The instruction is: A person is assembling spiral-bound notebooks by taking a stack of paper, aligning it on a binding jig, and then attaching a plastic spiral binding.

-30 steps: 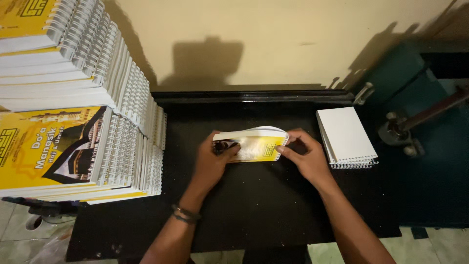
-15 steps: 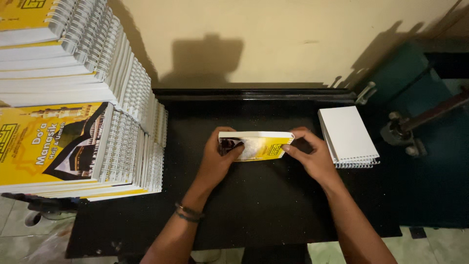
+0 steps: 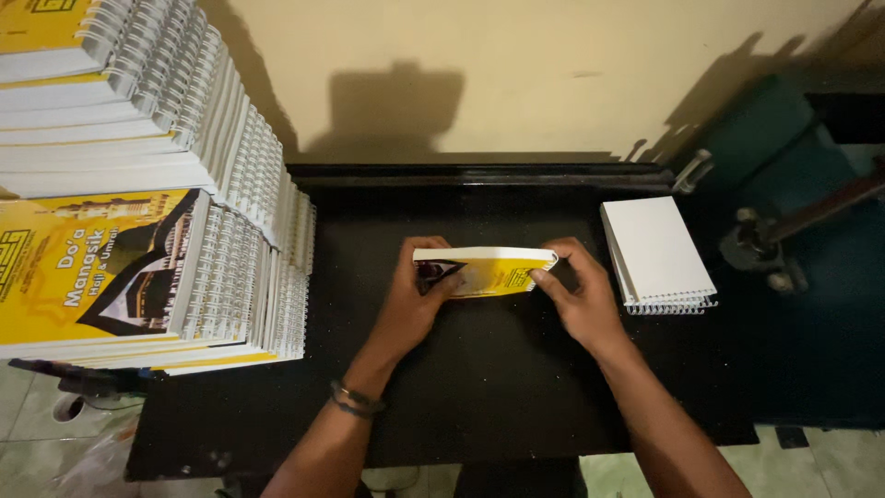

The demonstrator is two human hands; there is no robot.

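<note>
Two hands (image 3: 415, 300), one booklet (image 3: 484, 270), perhaps two stacks (image 3: 138, 267).

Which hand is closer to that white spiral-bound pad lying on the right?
Right. The right hand sits just beside the white spiral-bound pad; the left hand is farther off.

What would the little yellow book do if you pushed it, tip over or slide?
The book stands on its edge between the left hand and right hand, so it would probably tip flat if let go. Its thick block of pages looks fairly stiff, not floppy. On the smooth black table it would likely slide easily.
</note>
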